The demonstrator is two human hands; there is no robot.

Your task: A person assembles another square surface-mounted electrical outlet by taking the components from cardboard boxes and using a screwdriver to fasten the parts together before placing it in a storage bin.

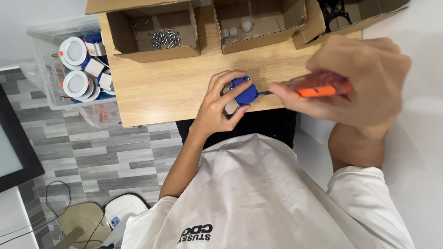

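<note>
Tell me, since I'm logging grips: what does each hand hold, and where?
Left hand: blue square box, by its edges. Right hand: orange screwdriver, by its handle.

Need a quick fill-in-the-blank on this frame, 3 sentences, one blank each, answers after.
1. The left hand holds a small ____-coloured box on the wooden table.
2. The right hand grips a screwdriver with an ____ handle.
3. The leftmost cardboard box on the table contains loose ____.

Answers: blue; orange; screws
</note>
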